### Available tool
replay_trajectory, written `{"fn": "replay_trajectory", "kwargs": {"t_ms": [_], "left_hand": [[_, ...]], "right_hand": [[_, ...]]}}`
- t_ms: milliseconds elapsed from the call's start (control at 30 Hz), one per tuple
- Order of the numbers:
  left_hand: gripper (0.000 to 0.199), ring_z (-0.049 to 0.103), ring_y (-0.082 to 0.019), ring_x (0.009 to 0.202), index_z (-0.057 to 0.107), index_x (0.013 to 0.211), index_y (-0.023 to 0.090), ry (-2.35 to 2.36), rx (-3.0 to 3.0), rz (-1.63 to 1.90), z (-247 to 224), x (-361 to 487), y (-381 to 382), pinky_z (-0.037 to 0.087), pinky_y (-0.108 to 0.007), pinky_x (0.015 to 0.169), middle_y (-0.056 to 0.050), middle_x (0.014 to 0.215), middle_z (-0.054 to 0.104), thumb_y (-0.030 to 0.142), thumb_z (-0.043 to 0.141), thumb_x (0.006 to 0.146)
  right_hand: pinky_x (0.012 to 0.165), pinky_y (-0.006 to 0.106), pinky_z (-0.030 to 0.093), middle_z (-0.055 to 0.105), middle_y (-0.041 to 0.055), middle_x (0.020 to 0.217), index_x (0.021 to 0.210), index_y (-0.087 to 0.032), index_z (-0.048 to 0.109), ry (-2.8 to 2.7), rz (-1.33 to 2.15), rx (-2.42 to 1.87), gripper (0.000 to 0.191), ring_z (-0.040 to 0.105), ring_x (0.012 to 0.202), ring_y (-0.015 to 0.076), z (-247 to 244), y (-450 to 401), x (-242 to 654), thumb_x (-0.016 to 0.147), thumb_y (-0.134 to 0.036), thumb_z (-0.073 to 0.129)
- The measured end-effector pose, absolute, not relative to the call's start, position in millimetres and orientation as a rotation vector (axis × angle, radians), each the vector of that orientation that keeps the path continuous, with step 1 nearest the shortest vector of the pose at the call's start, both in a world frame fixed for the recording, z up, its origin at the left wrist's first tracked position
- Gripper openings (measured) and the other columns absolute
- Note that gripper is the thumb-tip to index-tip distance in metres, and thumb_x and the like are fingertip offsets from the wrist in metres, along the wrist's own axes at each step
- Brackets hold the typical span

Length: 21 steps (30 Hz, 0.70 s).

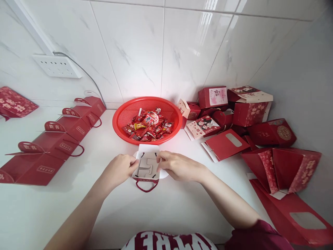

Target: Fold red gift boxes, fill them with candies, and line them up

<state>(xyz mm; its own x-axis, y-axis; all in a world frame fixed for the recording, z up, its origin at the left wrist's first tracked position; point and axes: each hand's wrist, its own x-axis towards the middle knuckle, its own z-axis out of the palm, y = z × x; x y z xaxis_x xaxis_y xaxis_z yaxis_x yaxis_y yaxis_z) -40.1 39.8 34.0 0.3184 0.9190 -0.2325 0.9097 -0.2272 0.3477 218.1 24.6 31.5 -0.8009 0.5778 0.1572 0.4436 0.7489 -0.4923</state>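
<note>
Left hand [120,169], right hand [176,166], pinching open box [147,166]

Basket [122,121] behind open box [147,166]; folded boxes [59,139] left, box pile [247,118] right.

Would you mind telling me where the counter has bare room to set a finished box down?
Bare counter lies in front of the open box held by the left hand and right hand; a strip separates the row of red boxes from the candy basket. The box pile crowds the right.
</note>
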Motion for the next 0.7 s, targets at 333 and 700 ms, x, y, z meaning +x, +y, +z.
{"fn": "replay_trajectory", "kwargs": {"t_ms": [333,700], "left_hand": [[0.029,0.050,-0.012,0.040,0.030,0.052,0.020,1.279,1.672,0.345,0,-28,38,0.032,-0.020,0.041,0.006,0.044,0.036,0.026,0.049,0.074],[0.012,0.059,-0.018,0.091,0.061,0.097,0.019,0.941,2.111,0.874,-10,-20,26,0.045,-0.030,0.084,-0.006,0.096,0.064,0.024,0.055,0.088]], "right_hand": [[0.085,0.030,0.050,0.065,0.0077,0.102,0.102,-0.018,0.070,-2.550,0.858,-0.739,0.028,0.059,0.097,0.0177,25,23,241,0.091,-0.002,0.050],[0.088,0.030,0.049,0.063,0.0062,0.098,0.094,-0.018,0.069,-2.455,0.917,-0.674,0.025,0.058,0.099,0.0169,15,26,246,0.089,0.000,0.052]]}}
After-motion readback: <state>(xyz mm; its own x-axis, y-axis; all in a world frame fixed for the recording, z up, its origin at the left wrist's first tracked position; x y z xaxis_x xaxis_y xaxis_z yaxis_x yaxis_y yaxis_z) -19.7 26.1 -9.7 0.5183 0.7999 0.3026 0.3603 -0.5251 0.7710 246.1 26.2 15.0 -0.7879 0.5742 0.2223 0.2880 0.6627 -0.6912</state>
